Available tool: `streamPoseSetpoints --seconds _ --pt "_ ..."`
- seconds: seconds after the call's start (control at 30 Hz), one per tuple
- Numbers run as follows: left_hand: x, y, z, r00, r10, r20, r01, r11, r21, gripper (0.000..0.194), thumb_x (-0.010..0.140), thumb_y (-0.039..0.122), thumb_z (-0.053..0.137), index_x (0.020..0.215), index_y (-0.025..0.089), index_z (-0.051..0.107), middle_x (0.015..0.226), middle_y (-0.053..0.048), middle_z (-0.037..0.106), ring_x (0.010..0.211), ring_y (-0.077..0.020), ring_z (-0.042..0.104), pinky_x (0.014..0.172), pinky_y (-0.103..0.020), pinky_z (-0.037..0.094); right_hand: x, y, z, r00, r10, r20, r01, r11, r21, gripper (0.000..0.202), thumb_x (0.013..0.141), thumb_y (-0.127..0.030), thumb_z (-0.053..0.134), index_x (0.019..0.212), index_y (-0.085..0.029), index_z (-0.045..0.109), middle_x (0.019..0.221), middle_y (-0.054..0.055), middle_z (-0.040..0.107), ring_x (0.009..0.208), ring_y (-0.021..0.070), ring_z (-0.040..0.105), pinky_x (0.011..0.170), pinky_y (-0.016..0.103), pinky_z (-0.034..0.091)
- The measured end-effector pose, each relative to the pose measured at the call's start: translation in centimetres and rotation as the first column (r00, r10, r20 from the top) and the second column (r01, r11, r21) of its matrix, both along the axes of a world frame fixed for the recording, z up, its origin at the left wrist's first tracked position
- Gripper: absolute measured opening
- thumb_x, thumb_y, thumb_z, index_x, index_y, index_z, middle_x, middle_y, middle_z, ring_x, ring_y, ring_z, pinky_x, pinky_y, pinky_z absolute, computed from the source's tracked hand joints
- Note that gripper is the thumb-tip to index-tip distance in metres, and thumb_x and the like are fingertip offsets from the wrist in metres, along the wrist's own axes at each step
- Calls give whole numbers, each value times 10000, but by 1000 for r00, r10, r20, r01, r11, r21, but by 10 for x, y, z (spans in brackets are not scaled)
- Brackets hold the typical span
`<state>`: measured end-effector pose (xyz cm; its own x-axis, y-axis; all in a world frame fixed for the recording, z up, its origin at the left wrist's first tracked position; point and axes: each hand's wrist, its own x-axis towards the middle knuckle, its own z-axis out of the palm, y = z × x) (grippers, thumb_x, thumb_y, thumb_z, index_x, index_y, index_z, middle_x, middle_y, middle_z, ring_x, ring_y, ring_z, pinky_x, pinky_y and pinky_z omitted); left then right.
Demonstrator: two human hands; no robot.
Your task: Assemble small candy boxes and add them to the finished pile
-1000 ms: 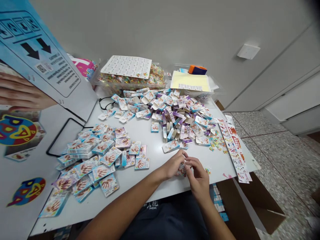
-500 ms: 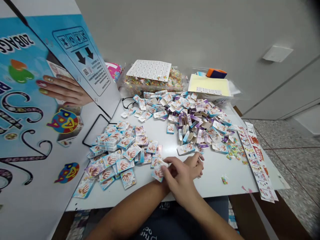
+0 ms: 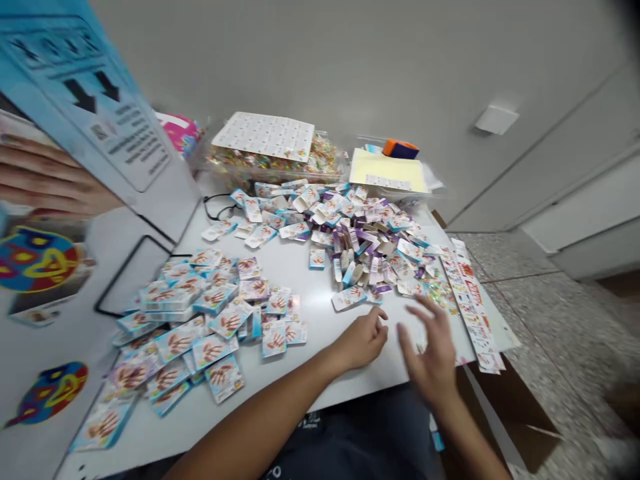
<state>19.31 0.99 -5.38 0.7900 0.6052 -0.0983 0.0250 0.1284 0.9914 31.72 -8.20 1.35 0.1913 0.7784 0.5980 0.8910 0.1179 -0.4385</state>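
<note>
My left hand [image 3: 363,341] rests low over the white table [image 3: 320,363], its fingers curled; whether anything lies inside them is hidden. To its right hovers my right hand [image 3: 431,350], a little blurred, open with fingers spread and holding nothing. On the left is a pile of closed small boxes [image 3: 213,350] printed with a hand picture. At that pile's right edge lies one small box [image 3: 297,333]. Beyond my hands spreads a heap of small cartons [image 3: 370,243], many with open ends. Small colourful packets [image 3: 443,290] are scattered right of the heap.
A clear bin [image 3: 235,175] of colourful packets stands at the back, a sticker sheet [image 3: 265,135] on top. Beside it, a second container holds yellow paper [image 3: 383,170] and an orange-blue item [image 3: 400,149]. Printed strips [image 3: 473,303] line the right edge. A large printed carton [image 3: 145,180] borders the left.
My right hand has let go of a small box at the left pile's edge and swung right, off my left forearm, opening. The view has shifted to the right.
</note>
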Motion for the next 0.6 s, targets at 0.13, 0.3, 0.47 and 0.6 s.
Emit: streamPoseSetpoints --seconds 0.13,0.3,0.47,0.6 --pt "6 -2 -1 999 41 -35 -35 987 155 278 932 303 539 1191 207 504 728 46 544 628 -165 493 657 -286 336 144 -8 19 898 -256 357 347 912 -219 340 906 -252 630 1237 -176 622 1336 214 574 1255 386 524 1026 583 427" --pt "10 -6 3 994 77 -79 -57 971 233 402 942 311 523 1309 188 415 731 51 563 616 -170 511 658 -292 343 261 -7 22 918 -139 370 365 659 -658 402 752 -88 735 1150 -118 688 1185 225 687 1099 334 647 936 472 480" --pt "12 -7 4 988 79 -133 -42 964 262 479 958 337 496 1382 186 332 734 54 555 626 -176 515 662 -301 352 286 19 -8 970 -4 244 185 667 -721 690 736 -154 784 1393 -199 577 1495 169 535 1364 298 521 1084 434 435" --pt "14 -6 0 982 66 -177 -10 955 296 483 969 353 465 1392 183 302 744 53 557 624 -173 518 659 -309 368 292 28 -26 985 22 174 117 658 -744 749 765 -159 728 1474 -254 506 1511 117 534 1381 293 506 1122 426 415"
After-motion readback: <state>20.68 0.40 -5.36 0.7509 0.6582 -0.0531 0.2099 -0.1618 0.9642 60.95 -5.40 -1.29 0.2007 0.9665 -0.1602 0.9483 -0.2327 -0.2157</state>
